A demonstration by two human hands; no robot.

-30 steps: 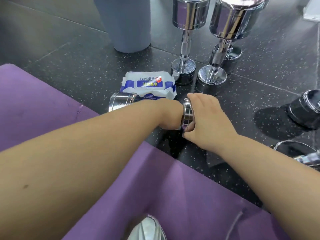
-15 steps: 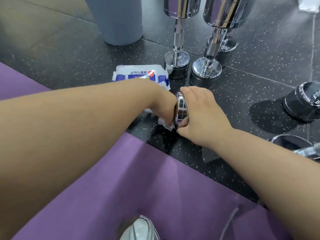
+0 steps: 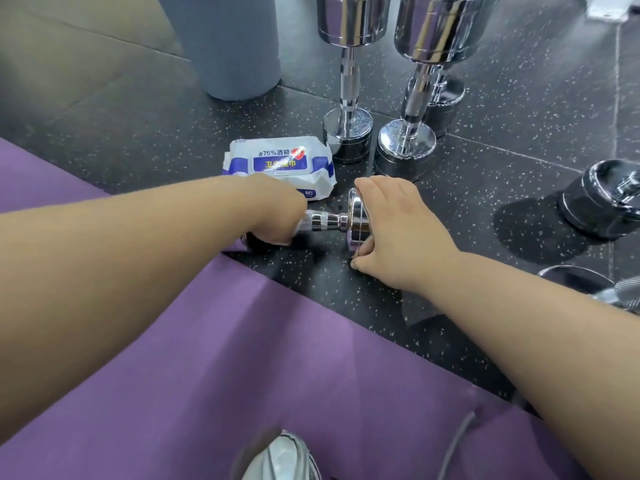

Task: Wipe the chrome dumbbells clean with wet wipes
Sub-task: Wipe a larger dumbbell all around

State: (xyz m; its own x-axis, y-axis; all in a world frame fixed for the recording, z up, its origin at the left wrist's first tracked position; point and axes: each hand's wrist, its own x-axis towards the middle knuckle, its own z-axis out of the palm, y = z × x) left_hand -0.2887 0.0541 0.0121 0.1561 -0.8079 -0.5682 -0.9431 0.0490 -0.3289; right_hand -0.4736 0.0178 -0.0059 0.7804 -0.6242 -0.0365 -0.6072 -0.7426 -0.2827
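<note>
Small dumbbell [image 3: 329,221]: chrome, lying on its side on the dark speckled floor [image 3: 485,161] at the centre of the frame, just above the edge of the purple mat [image 3: 207,341]. Its knurled handle and right end plate show. The left end is hidden behind the left forearm.
Left hand [image 3: 273,216]: closed round the handle from above, knuckles up. Whether a wipe lies under the palm cannot be told.
Right hand [image 3: 398,226]: fingers curled over the top rim of the right end plate, thumb at its lower edge, gripping the plate.
Wet wipe pack [image 3: 280,164]: white and blue, flat on the floor just above the left hand and partly covered by it.
Upright dumbbells: two chrome ones stand on end beside each other in the upper middle, the left one [image 3: 348,98] just right of the pack, the larger one [image 3: 415,116] next to it.
Dark dumbbell end [image 3: 602,199]: at the right edge, well apart from the hands.
Grey cylinder [image 3: 235,46]: upper left of centre, standing on the floor.
Shoe [image 3: 280,455]: pale, at the bottom edge, on the mat.
</note>
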